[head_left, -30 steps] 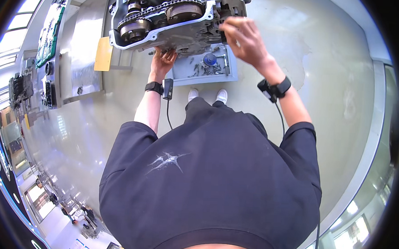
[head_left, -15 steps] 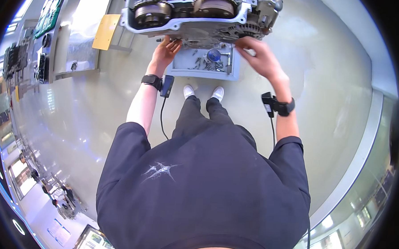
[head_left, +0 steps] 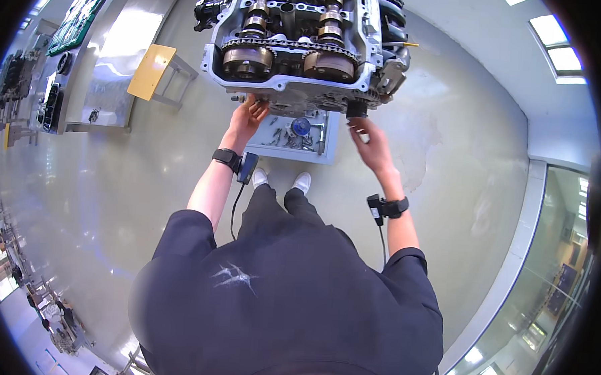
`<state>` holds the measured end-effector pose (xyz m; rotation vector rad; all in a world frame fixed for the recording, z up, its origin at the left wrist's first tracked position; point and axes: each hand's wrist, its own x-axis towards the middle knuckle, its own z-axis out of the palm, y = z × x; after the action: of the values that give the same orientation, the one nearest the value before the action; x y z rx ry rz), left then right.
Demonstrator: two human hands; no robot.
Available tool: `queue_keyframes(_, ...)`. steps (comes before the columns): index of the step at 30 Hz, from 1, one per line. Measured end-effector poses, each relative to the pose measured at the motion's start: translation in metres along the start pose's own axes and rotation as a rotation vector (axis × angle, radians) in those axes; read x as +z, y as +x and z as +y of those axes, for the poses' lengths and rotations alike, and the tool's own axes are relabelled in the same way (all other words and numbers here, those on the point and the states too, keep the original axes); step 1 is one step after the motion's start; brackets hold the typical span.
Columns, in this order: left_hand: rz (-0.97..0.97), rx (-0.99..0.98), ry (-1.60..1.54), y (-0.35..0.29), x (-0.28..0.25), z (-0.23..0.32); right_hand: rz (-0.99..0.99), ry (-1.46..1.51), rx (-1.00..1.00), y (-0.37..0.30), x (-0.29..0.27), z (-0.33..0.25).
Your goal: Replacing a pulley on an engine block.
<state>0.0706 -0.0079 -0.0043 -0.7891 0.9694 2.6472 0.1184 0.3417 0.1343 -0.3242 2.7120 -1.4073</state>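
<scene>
An engine (head_left: 288,86) with exposed camshafts, a timing chain (head_left: 292,47) and two round cam gears fills the top of the head view. Bent inward beneath its front edge, the closed fingers of my left hand (head_left: 250,115) press up there; what they hold, if anything, is hidden. A bolt-like piece (head_left: 237,99) sticks out beside them. My right hand (head_left: 371,145) is at the engine's lower right, its fingers loosely bent and apart, just below a black cylindrical part (head_left: 357,109). Whether they touch it is unclear.
Below the engine is a pale tray (head_left: 275,151) with a blue round object (head_left: 300,126) and several small metal parts. A yellow-topped stool (head_left: 151,72) stands at the left by a metal bench (head_left: 118,52). A glass partition (head_left: 535,265) runs along the right.
My view has shifted, showing more of the engine's top. The right hand has drawn back a little from the engine's lower edge, and the black cylindrical part now shows. The left hand stays beneath the edge.
</scene>
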Motion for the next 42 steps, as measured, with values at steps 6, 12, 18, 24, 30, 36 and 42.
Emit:
queue_keyframes(6,-0.031,-0.099,0.095,-0.003,-0.001,0.006,-0.107,0.183,0.066,0.03,0.092,-0.014)
queue_keyframes(12,-0.047,-0.082,0.356,-0.003,0.005,0.0,0.236,0.072,0.088,0.068,0.124,0.019)
queue_keyframes(18,-0.112,0.065,0.259,-0.004,-0.003,-0.017,0.281,0.078,0.16,0.054,0.159,0.061)
queue_keyframes(24,-0.216,0.139,0.193,0.005,-0.04,-0.018,0.191,0.164,0.229,0.064,0.197,0.074)
queue_keyframes(30,-0.319,0.126,0.008,0.004,-0.048,-0.032,0.281,0.041,0.236,0.066,0.218,0.091)
queue_keyframes(36,-0.468,0.232,0.133,0.008,-0.058,-0.037,0.323,0.18,0.077,0.077,0.229,0.136)
queue_keyframes(42,-0.533,0.294,0.169,0.048,-0.1,-0.062,0.341,0.375,-0.065,0.094,0.226,0.139)
